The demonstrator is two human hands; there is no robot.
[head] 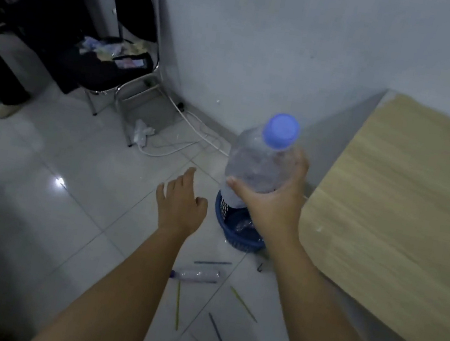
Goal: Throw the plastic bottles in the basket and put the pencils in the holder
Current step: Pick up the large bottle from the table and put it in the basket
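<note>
So, head view only: a clear bottle (261, 158) with a blue cap is gripped round its body by the right hand (274, 205), fingers wrapped closed on it, and it's held right above the blue basket (236, 236). The left hand (180, 201) is spread loose beside the basket, nothing in it. Looks like the bottle-dropping step; the next move probably just needs the grip released over the opening. Nearer than the basket, another bottle (197, 273) and several pencils (178, 305) are left on the floor. The holder can't be made out.
</note>
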